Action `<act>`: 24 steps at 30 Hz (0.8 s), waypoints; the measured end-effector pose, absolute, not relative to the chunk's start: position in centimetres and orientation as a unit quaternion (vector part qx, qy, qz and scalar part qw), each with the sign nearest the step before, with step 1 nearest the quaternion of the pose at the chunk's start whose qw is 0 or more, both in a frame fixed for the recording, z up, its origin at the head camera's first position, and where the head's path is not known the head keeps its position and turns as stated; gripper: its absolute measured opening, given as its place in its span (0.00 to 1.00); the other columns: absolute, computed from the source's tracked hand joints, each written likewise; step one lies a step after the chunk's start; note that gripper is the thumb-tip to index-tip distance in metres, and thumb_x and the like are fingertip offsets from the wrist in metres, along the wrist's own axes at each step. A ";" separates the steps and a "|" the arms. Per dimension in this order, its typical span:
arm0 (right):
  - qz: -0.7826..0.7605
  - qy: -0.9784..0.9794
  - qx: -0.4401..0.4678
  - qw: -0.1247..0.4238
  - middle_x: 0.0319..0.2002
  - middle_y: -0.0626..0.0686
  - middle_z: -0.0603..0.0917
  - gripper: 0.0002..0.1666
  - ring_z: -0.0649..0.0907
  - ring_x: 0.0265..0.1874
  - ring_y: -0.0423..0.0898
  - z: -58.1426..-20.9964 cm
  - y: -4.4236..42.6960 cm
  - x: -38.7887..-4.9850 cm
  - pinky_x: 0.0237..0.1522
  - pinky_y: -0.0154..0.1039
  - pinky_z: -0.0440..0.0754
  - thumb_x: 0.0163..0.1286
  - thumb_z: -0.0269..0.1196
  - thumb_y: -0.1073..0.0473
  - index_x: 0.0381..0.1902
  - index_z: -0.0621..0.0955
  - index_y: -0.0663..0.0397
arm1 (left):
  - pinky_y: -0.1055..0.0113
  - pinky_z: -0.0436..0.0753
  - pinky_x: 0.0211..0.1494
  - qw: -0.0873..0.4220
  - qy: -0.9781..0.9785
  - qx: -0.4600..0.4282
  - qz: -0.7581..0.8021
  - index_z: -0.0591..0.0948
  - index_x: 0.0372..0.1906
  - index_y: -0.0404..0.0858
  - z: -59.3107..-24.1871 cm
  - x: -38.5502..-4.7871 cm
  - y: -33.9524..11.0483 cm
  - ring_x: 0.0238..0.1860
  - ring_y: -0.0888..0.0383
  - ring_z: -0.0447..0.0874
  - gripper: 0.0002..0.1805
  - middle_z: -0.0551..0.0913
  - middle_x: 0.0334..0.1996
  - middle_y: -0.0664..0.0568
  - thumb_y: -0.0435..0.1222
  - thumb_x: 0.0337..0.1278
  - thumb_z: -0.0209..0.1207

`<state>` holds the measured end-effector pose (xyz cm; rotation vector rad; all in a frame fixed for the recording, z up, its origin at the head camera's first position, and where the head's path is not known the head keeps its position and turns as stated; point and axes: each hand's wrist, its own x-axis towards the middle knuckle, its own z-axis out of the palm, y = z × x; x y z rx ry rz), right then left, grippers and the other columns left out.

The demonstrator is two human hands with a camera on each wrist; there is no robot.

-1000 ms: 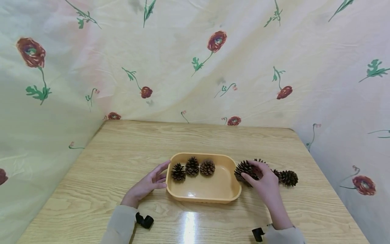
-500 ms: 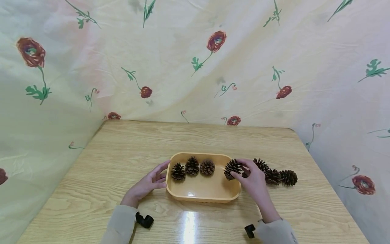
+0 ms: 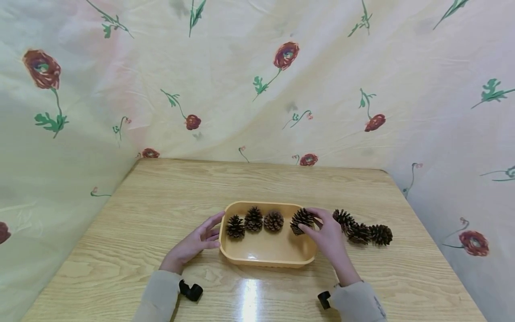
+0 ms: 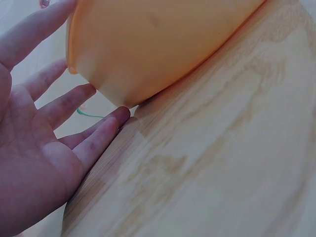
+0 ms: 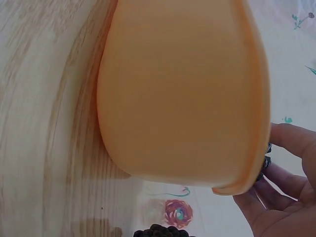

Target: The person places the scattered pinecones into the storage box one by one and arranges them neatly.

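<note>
A pale orange oval tub [image 3: 261, 262] stands on the wooden table. Inside it, three brown pine cones [image 3: 254, 219] sit in a row along the left and middle. My right hand [image 3: 327, 232] pinches another pine cone [image 3: 301, 221] between thumb and fingers, over the tub's right end; whether it touches the bottom I cannot tell. In the right wrist view the tub's wall hides most of that cone. My left hand [image 3: 197, 241] rests its fingers, spread and nearly straight, against the tub's left end; the left wrist view shows the fingertips [image 4: 123, 112] by its wall.
Several more pine cones [image 3: 359, 233] lie clustered on the table to the right of the tub. The wooden table [image 3: 161, 201] runs back to a flowered cloth [image 3: 225, 89] hanging behind and at both sides. Each wrist wears a black device [image 3: 194, 292].
My right hand has carried its pine cone leftward, from beside the tub's right rim to over its right end. The left hand and the tub have stayed in place.
</note>
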<state>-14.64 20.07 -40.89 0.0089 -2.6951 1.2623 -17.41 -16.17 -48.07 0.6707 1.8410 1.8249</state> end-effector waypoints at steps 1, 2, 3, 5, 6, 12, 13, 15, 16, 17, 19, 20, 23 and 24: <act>0.422 -0.903 0.005 0.086 0.57 0.65 0.78 0.29 0.78 0.59 0.62 -41.0 20.0 -14.8 0.60 0.50 0.79 0.57 0.71 0.64 0.57 0.78 0.64 | 0.43 0.61 0.73 0.230 0.669 0.243 0.663 0.45 0.78 0.42 -48.1 -17.4 -16.2 0.73 0.30 0.51 0.45 0.43 0.78 0.37 0.29 0.63 0.57; 0.421 -0.903 0.007 0.087 0.57 0.65 0.78 0.29 0.78 0.59 0.62 -41.1 20.0 -14.9 0.59 0.50 0.79 0.56 0.72 0.64 0.57 0.78 0.64 | 0.43 0.62 0.73 0.229 0.669 0.243 0.664 0.45 0.78 0.42 -48.1 -17.4 -16.2 0.73 0.30 0.51 0.45 0.43 0.77 0.37 0.29 0.63 0.57; 0.420 -0.903 0.008 0.089 0.57 0.65 0.79 0.29 0.78 0.58 0.62 -41.1 20.0 -15.0 0.59 0.50 0.79 0.56 0.72 0.65 0.57 0.78 0.64 | 0.43 0.62 0.73 0.229 0.669 0.243 0.664 0.45 0.78 0.42 -48.1 -17.4 -16.2 0.73 0.30 0.51 0.45 0.43 0.77 0.37 0.29 0.63 0.57; 0.418 -0.904 0.008 0.089 0.57 0.65 0.79 0.29 0.78 0.58 0.63 -41.2 19.9 -15.1 0.59 0.51 0.79 0.56 0.71 0.65 0.56 0.78 0.64 | 0.43 0.63 0.73 0.230 0.668 0.243 0.664 0.45 0.78 0.42 -48.0 -17.4 -16.2 0.73 0.30 0.51 0.45 0.43 0.78 0.37 0.29 0.63 0.57; 0.418 -0.904 0.008 0.089 0.57 0.66 0.79 0.29 0.78 0.58 0.63 -41.2 19.9 -15.1 0.59 0.52 0.79 0.56 0.71 0.65 0.56 0.78 0.64 | 0.44 0.63 0.73 0.230 0.669 0.243 0.664 0.45 0.78 0.42 -48.0 -17.4 -16.2 0.73 0.30 0.51 0.45 0.43 0.78 0.38 0.29 0.63 0.57; 0.416 -0.905 0.011 0.086 0.57 0.65 0.80 0.28 0.79 0.58 0.62 -41.5 19.8 -15.5 0.60 0.51 0.79 0.55 0.71 0.67 0.56 0.78 0.65 | 0.44 0.62 0.73 0.230 0.671 0.243 0.662 0.46 0.78 0.43 -48.1 -17.4 -16.2 0.73 0.30 0.51 0.45 0.43 0.78 0.38 0.29 0.63 0.57; 0.414 -0.906 0.014 0.087 0.56 0.65 0.80 0.28 0.79 0.57 0.62 -41.6 19.8 -15.5 0.60 0.50 0.79 0.55 0.71 0.68 0.56 0.78 0.65 | 0.45 0.63 0.73 0.230 0.672 0.243 0.661 0.45 0.78 0.43 -48.1 -17.4 -16.2 0.73 0.30 0.51 0.45 0.43 0.78 0.38 0.29 0.63 0.57; 0.406 -0.909 0.022 0.091 0.56 0.65 0.80 0.28 0.80 0.56 0.62 -41.8 19.9 -15.6 0.59 0.49 0.80 0.54 0.71 0.68 0.55 0.79 0.65 | 0.47 0.64 0.73 0.230 0.674 0.242 0.659 0.46 0.78 0.43 -48.2 -17.5 -16.3 0.73 0.31 0.51 0.45 0.43 0.78 0.38 0.29 0.63 0.57; 0.398 -0.912 0.026 0.095 0.56 0.65 0.80 0.28 0.80 0.55 0.62 -41.9 19.9 -15.7 0.58 0.49 0.80 0.54 0.72 0.68 0.55 0.79 0.64 | 0.48 0.65 0.73 0.229 0.675 0.241 0.658 0.46 0.78 0.43 -48.3 -17.5 -16.3 0.73 0.31 0.52 0.45 0.43 0.78 0.38 0.28 0.63 0.57; 0.392 -0.914 0.029 0.097 0.56 0.65 0.80 0.29 0.81 0.54 0.62 -42.0 19.9 -15.8 0.57 0.49 0.81 0.54 0.72 0.68 0.55 0.79 0.64 | 0.50 0.66 0.73 0.229 0.676 0.241 0.657 0.46 0.78 0.43 -48.3 -17.5 -16.3 0.73 0.31 0.52 0.45 0.43 0.78 0.38 0.28 0.63 0.57; 0.374 -0.921 0.034 0.102 0.55 0.65 0.81 0.28 0.82 0.51 0.61 -42.2 20.0 -15.9 0.55 0.50 0.82 0.54 0.72 0.67 0.55 0.79 0.63 | 0.51 0.66 0.73 0.229 0.677 0.242 0.656 0.46 0.78 0.43 -48.4 -17.6 -16.3 0.73 0.31 0.52 0.45 0.43 0.77 0.37 0.28 0.63 0.57; 0.366 -0.924 0.034 0.104 0.54 0.65 0.81 0.28 0.83 0.50 0.61 -42.3 20.0 -16.0 0.53 0.51 0.83 0.53 0.72 0.66 0.54 0.80 0.62 | 0.50 0.66 0.73 0.229 0.676 0.242 0.657 0.46 0.78 0.43 -48.4 -17.6 -16.3 0.73 0.31 0.51 0.45 0.43 0.77 0.37 0.28 0.63 0.57; 0.350 -0.930 0.036 0.109 0.53 0.64 0.82 0.29 0.83 0.47 0.59 -42.6 20.0 -16.1 0.50 0.53 0.83 0.53 0.73 0.65 0.54 0.80 0.61 | 0.46 0.64 0.73 0.228 0.672 0.246 0.660 0.45 0.78 0.43 -48.3 -17.6 -16.2 0.73 0.30 0.51 0.45 0.43 0.77 0.37 0.28 0.63 0.57; 0.347 -0.931 0.036 0.111 0.52 0.64 0.82 0.29 0.83 0.46 0.59 -42.6 20.0 -16.1 0.50 0.53 0.82 0.53 0.73 0.65 0.54 0.80 0.61 | 0.45 0.63 0.73 0.228 0.671 0.247 0.661 0.45 0.78 0.42 -48.3 -17.6 -16.2 0.73 0.30 0.51 0.45 0.43 0.77 0.37 0.29 0.63 0.57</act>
